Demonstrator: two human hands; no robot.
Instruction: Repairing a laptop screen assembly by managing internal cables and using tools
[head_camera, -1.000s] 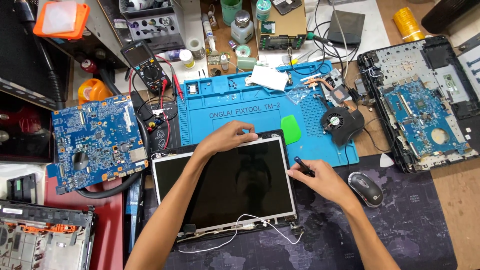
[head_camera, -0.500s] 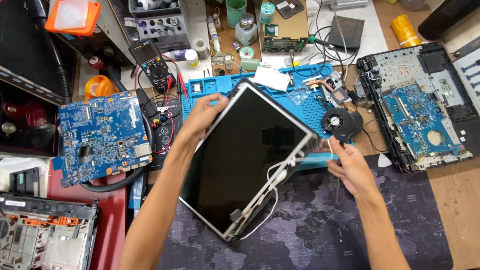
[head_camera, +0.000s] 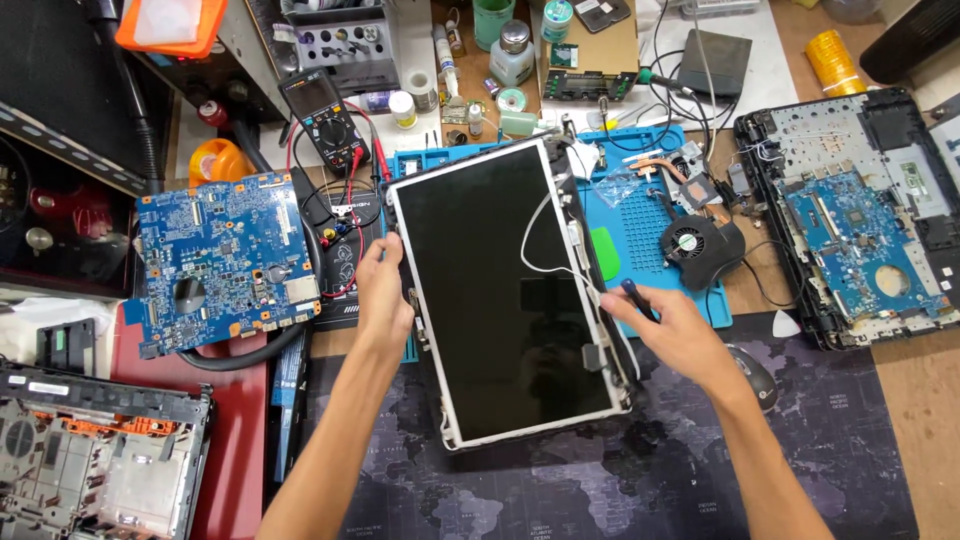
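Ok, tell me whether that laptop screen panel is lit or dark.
Dark: the laptop screen panel shows plain black glass with only faint reflections, held at its edges by the left hand and right hand.

Both bare forearms reach up from the near edge of the laptop screen panel (head_camera: 500, 290), left hand (head_camera: 383, 295) in a thumb-and-finger grip on its left edge, right hand (head_camera: 662, 325) at its right edge, fingers curled around a dark tool (head_camera: 637, 297).

Left hand (head_camera: 385, 300): grips the left edge of the laptop screen panel (head_camera: 500, 290).
Right hand (head_camera: 665, 325): holds a dark tool (head_camera: 637, 298) at the panel's right edge.
Panel: lies lengthwise over the blue mat (head_camera: 640, 225) mid-worktop.
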